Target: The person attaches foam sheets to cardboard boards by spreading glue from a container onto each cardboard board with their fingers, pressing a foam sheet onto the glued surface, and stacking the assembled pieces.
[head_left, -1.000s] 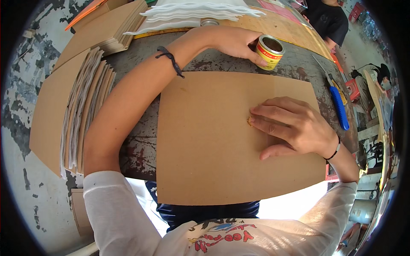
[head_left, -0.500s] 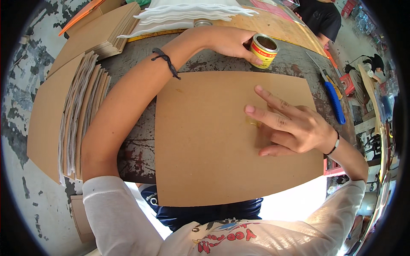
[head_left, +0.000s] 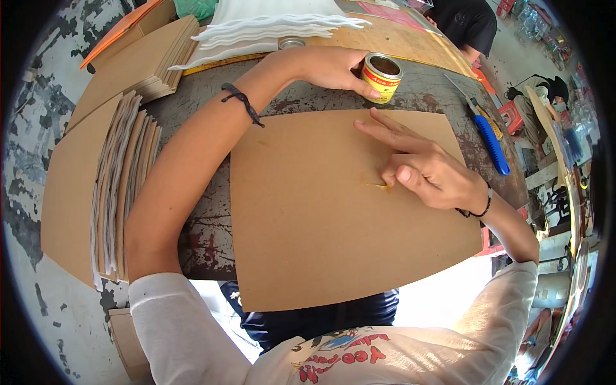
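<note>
My left hand (head_left: pixel 337 69) is closed round the side of a small open yellow-and-red tin can (head_left: pixel 382 80) at the far edge of a brown cardboard sheet (head_left: pixel 321 237). Dark contents show inside the can's rim. The sheet lies flat and juts over the near table edge. My right hand (head_left: pixel 427 165) is over the sheet's right half, holding nothing. Some of its fingers stretch out while others bend down, a fingertip touching the board beside a small wet, yellowish smear (head_left: pixel 380 186) that looks like glue.
Cardboard pieces with grey padding (head_left: pixel 119 186) stand at the left, behind them a stack of cardboard (head_left: pixel 138 61). White foam sheets (head_left: pixel 263 32) lie at the back. A blue-handled knife (head_left: pixel 491 144) rests on the right. Another person (head_left: pixel 465 25) is at the far right.
My right hand has turned and lowered, bringing a bent finger down onto the board by the smear. My left hand keeps its hold on the can. The whole view has shifted slightly.
</note>
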Demonstrator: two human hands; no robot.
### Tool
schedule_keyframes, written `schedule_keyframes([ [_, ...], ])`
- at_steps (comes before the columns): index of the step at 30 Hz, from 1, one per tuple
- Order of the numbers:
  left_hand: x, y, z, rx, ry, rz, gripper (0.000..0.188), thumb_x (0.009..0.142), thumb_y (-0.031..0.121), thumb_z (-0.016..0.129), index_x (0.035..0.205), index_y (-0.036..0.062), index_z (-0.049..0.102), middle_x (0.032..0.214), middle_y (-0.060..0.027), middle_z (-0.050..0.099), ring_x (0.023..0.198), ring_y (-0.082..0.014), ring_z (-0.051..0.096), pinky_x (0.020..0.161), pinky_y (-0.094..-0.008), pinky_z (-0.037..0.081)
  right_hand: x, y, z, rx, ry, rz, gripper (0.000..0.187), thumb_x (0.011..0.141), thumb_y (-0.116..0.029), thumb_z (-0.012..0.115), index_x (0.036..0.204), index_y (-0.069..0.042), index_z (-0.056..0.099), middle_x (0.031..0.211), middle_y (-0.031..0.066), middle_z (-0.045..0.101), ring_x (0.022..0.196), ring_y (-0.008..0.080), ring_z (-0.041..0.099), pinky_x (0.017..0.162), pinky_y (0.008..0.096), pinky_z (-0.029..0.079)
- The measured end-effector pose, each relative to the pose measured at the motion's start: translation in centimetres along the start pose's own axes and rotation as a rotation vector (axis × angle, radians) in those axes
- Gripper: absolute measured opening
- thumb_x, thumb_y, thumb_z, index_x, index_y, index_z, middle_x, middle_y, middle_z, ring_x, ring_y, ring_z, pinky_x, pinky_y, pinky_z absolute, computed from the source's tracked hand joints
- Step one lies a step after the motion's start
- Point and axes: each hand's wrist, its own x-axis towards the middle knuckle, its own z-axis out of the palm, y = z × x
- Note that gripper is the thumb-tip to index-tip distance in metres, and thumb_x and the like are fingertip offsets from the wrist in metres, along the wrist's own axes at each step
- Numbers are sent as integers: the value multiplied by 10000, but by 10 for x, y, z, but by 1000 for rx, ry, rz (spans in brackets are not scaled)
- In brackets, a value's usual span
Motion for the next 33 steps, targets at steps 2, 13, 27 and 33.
schedule_keyframes([
  [2,-1,0,-1,-52,-15,-9,660,957,382,720,1424,-6,459,1402,-162,593,1300,-244,547,1138,-375,396,1,-7,2,-215,-4,60,553,1081,-455,403,966,30,640,1573,224,399,1483,463,304,1182,530,349],
  [13,-2,5,-1,-67,-25,-3,651,961,359,718,1432,-1,451,1405,-164,591,1305,-244,550,1131,-370,405,-31,-45,8,-712,-79,142,477,1002,-409,569,1239,3,602,1524,200,478,1342,397,537,1001,447,548],
  [27,-4,5,-1,-69,-34,-45,664,972,358,701,1476,22,429,1434,-140,580,1324,-228,536,1141,-357,384,-18,-48,-16,-501,-123,80,224,866,-85,708,1063,4,648,1437,219,551,1195,380,643,936,433,576],
  [33,-2,6,0,-19,-38,-63,670,974,393,692,1471,24,434,1427,-136,586,1315,-233,543,1131,-356,387,-11,-51,-24,-227,-186,316,98,814,52,680,856,0,608,1540,174,464,1118,377,664,876,436,574],
])
